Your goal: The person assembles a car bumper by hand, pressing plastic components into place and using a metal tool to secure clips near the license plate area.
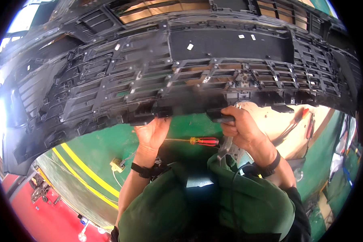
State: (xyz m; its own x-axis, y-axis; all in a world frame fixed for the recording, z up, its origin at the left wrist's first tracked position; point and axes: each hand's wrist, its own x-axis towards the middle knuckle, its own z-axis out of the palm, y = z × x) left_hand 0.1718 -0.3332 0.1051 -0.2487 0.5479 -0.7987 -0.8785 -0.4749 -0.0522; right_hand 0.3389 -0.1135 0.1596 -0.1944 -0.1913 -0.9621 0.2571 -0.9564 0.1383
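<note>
The back of a large black plastic car bumper [230, 44] with a slatted grille spans the upper view. My left hand [152, 135] is at its lower edge, palm turned up, with the fingertips partly hidden behind the plastic. To the right, my right hand [246, 128] is closed around a black tab on that same edge, thumb on top. Below the right hand is a silver metal piece [226, 148], partly covered, whose kind I cannot make out. Between my forearms, a screwdriver [203, 141] with a red and yellow handle lies on the green floor [185, 125].
Red-handled tools [306, 121] lie on a light brown board [288, 139] at right. A small yellow block [117, 164] with a cord is left of my left forearm. Yellow stripes [86, 169] cross the green floor beside a red area [24, 209].
</note>
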